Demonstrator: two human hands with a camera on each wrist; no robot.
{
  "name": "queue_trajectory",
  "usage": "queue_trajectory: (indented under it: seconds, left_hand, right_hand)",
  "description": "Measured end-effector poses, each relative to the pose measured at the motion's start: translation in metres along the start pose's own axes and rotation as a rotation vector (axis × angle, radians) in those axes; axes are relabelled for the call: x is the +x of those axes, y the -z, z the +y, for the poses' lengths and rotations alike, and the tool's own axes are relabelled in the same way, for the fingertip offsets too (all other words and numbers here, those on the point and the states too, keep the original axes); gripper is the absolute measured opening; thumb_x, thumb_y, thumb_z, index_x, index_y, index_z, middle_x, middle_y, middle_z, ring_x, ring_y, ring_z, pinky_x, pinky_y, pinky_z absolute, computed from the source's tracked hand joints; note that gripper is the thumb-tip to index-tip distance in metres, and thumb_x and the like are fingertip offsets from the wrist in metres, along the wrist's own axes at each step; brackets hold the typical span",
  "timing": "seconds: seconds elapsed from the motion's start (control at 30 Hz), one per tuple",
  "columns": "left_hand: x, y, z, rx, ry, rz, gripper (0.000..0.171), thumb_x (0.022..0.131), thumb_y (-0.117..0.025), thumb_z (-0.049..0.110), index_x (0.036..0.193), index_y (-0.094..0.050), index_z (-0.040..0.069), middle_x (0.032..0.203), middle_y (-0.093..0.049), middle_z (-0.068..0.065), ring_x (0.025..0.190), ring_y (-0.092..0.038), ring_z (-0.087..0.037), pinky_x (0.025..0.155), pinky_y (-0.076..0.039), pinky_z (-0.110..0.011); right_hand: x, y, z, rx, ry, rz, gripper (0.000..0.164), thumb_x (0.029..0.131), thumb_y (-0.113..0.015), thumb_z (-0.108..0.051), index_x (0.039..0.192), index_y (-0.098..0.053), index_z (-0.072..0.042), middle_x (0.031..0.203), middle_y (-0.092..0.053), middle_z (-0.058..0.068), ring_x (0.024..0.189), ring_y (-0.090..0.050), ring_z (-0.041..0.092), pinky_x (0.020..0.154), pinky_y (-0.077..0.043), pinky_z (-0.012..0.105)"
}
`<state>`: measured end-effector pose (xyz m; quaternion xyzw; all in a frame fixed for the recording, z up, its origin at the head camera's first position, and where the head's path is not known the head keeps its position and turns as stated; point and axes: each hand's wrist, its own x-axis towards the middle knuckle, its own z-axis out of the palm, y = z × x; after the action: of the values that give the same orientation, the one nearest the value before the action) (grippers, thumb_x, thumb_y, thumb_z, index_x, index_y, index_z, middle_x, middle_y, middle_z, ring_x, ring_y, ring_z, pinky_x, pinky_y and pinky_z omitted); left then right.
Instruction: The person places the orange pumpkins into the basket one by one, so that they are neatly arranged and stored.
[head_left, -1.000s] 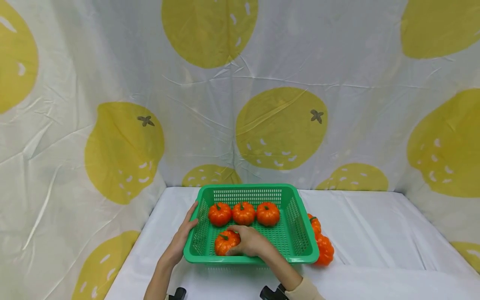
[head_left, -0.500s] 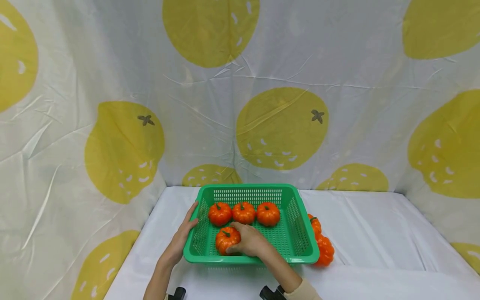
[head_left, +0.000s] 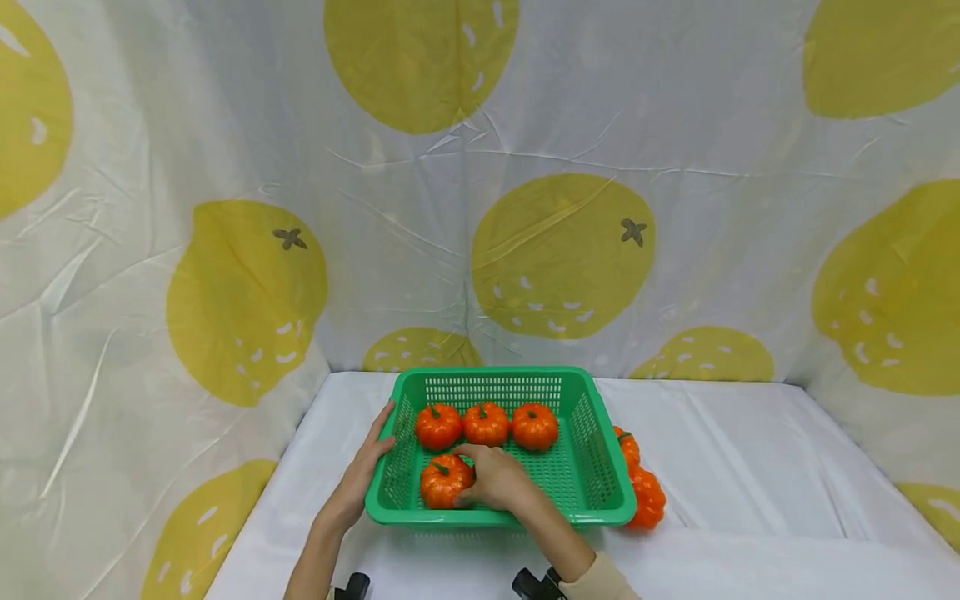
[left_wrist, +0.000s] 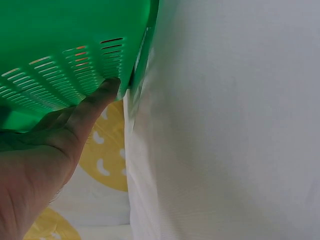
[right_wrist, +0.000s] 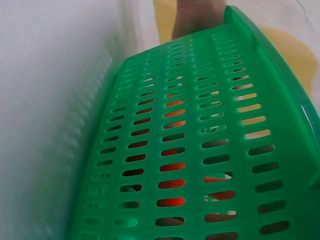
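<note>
A green plastic basket (head_left: 577, 518) with slotted walls stands on the white table. Inside, three small orange pumpkins form a back row: a left one (head_left: 438, 427), a middle one (head_left: 487, 425) and a right one (head_left: 535, 427). My right hand (head_left: 498, 478) reaches over the front rim, thumb and fingers around the right side of a fourth, front-left pumpkin (head_left: 444, 482). Against the basket's left side lies my left hand (head_left: 358, 477), its fingers stretched out along the slotted wall (left_wrist: 82, 62) below the rim. From the right wrist, the slotted wall (right_wrist: 172, 150) hides the right hand's fingers.
Outside the basket's right wall sit more orange pumpkins, a nearer one (head_left: 647, 498) and a farther one (head_left: 628, 448), partly hidden by the basket. White cloth (head_left: 757, 467) covers the table. A fabric backdrop (head_left: 405, 242) with yellow fruit prints rises behind and beside it.
The front pumpkin first rises slightly away from the front rim, then shifts left along with a small move of my right hand. The left hand and basket stay in place.
</note>
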<state>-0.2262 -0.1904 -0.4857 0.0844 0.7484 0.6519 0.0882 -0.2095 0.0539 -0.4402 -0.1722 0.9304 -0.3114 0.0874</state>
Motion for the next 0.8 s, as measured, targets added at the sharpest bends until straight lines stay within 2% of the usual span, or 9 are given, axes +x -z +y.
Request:
queue_trajectory:
  seconds: [0.13, 0.2, 0.3, 0.43, 0.6, 0.8]
  left_hand:
    - [0.001, 0.001, -0.001, -0.003, 0.006, 0.001, 0.059, 0.111, -0.032, 0.037, 0.166, -0.011, 0.039, 0.176, -0.004, -0.009, 0.158, -0.011, -0.043, 0.122, -0.015, -0.070]
    - [0.001, 0.001, -0.001, -0.007, 0.009, 0.000, 0.059, 0.111, -0.032, 0.038, 0.166, -0.011, 0.040, 0.176, -0.003, -0.009, 0.158, -0.011, -0.043, 0.122, -0.014, -0.071]
    - [0.001, 0.000, -0.001, -0.007, 0.011, -0.003, 0.059, 0.111, -0.032, 0.039, 0.166, -0.011, 0.040, 0.176, -0.003, -0.009, 0.159, -0.009, -0.044, 0.122, -0.012, -0.072]
    - [0.000, -0.001, -0.001, -0.011, 0.014, -0.007, 0.058, 0.111, -0.031, 0.038, 0.166, -0.011, 0.040, 0.176, -0.003, -0.009, 0.159, -0.009, -0.044, 0.122, -0.012, -0.072]
    - [0.000, -0.001, -0.002, -0.009, 0.011, -0.011, 0.058, 0.111, -0.031, 0.039, 0.166, -0.011, 0.041, 0.176, -0.003, -0.008, 0.159, -0.008, -0.044, 0.122, -0.012, -0.073]
    - [0.000, 0.001, -0.001, -0.005, 0.007, -0.012, 0.058, 0.111, -0.032, 0.041, 0.165, -0.012, 0.041, 0.176, -0.005, -0.009, 0.159, -0.011, -0.044, 0.121, -0.015, -0.072]
  right_hand:
    - [0.000, 0.000, 0.000, 0.020, 0.001, -0.011, 0.071, 0.073, -0.094, -0.019, 0.136, -0.065, -0.007, 0.094, -0.071, 0.006, 0.089, -0.059, 0.021, 0.082, -0.052, 0.046]
    - [0.000, -0.001, 0.000, 0.025, -0.015, -0.012, 0.070, 0.073, -0.094, -0.018, 0.136, -0.065, -0.007, 0.088, -0.068, 0.004, 0.087, -0.057, 0.020, 0.080, -0.051, 0.045]
    - [0.001, -0.002, -0.004, -0.002, -0.036, -0.004, 0.067, 0.074, -0.094, -0.021, 0.135, -0.067, -0.009, 0.098, -0.073, 0.009, 0.095, -0.062, 0.026, 0.082, -0.053, 0.049]
    - [0.003, -0.007, -0.012, -0.056, -0.052, 0.003, 0.066, 0.074, -0.094, -0.026, 0.132, -0.068, -0.011, 0.121, -0.074, 0.013, 0.107, -0.065, 0.035, 0.083, -0.054, 0.053]
    - [0.007, -0.011, -0.017, -0.077, -0.071, -0.002, 0.066, 0.075, -0.093, -0.030, 0.134, -0.067, -0.011, 0.124, -0.073, 0.013, 0.109, -0.065, 0.035, 0.086, -0.053, 0.055]
    - [0.007, -0.012, -0.016, -0.025, -0.053, 0.007, 0.071, 0.077, -0.092, -0.031, 0.139, -0.064, -0.011, 0.126, -0.073, 0.014, 0.112, -0.065, 0.037, 0.090, -0.053, 0.057]
